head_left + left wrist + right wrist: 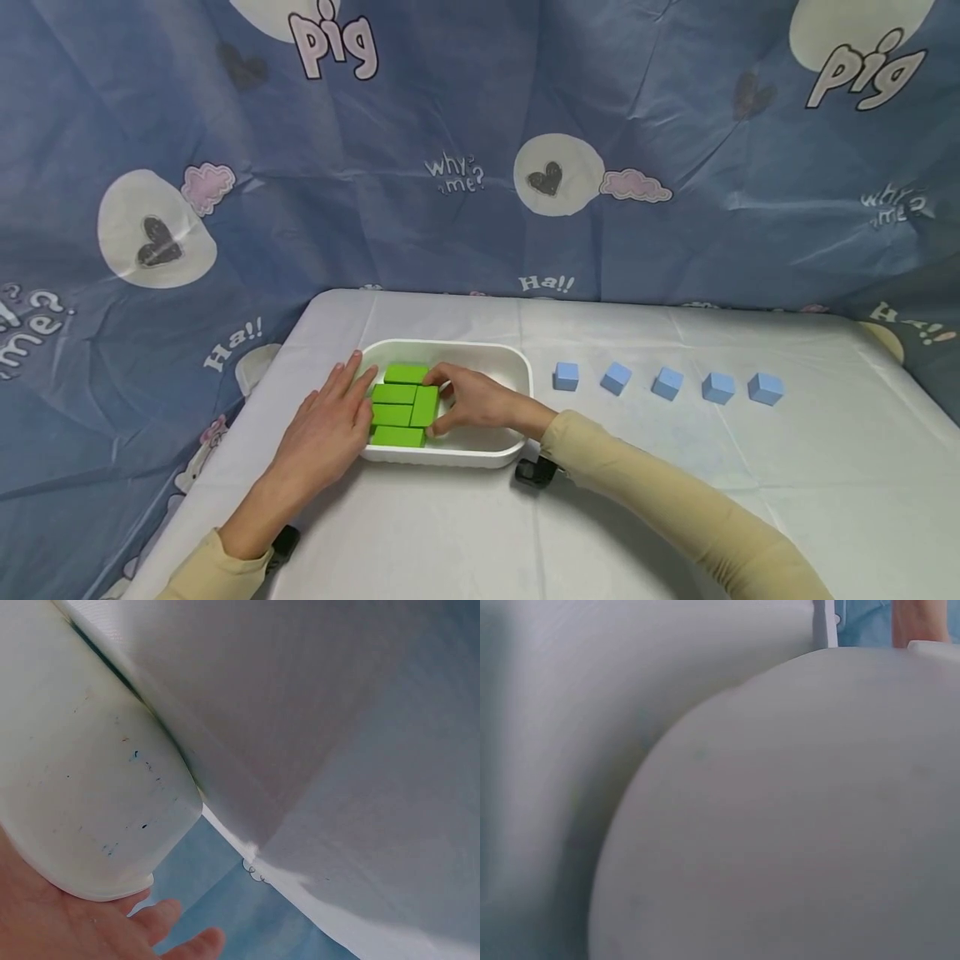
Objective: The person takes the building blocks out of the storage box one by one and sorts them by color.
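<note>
Within tray rim [459, 457], green blocks [392, 414] (seemingly close-set)

The head view looks forward and down from above the tabletop [862, 467], patterned cloth [420, 225] filling its upper half. Both wrist views sit low, very near the white tray [480, 457], whose outside fills the left one's left side and the right one's lower right; all three share it.
</note>
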A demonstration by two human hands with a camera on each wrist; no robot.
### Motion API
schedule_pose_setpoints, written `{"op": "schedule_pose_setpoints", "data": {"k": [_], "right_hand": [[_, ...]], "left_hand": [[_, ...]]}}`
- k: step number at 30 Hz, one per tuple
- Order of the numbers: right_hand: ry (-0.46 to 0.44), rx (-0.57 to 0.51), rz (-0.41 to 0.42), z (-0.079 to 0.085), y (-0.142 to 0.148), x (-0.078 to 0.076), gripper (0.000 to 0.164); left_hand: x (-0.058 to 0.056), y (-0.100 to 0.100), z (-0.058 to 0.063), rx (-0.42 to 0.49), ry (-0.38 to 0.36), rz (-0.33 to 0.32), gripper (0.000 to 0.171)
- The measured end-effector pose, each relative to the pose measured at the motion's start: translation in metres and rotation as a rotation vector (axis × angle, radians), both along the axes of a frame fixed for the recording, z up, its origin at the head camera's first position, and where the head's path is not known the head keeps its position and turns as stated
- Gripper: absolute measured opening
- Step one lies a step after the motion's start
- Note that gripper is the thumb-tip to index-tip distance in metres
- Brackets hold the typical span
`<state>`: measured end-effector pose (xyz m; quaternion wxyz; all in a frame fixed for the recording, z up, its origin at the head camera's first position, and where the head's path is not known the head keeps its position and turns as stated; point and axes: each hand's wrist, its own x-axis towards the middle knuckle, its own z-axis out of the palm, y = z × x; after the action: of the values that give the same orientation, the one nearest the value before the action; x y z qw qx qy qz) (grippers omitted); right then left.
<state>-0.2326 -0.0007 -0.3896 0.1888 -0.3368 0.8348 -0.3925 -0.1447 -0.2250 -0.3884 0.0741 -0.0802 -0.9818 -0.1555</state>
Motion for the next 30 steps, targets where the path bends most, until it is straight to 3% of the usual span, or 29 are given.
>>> {"op": "schedule_pose_setpoints", "data": {"k": [14,30], "right_hand": [[0.037,-0.019,-0.058,0.0015,0.0007,0.0028,0.06],[0.032,-0.267,-0.123,0.0062,0.0041,0.0058,0.061]], "left_hand": [[0.0006,-0.0002,-0.0008,0.008,0.009,-0.008,0.049],[0.0015,0.0001,0.0009,-0.004,0.007,-0.005,0.049]]}}
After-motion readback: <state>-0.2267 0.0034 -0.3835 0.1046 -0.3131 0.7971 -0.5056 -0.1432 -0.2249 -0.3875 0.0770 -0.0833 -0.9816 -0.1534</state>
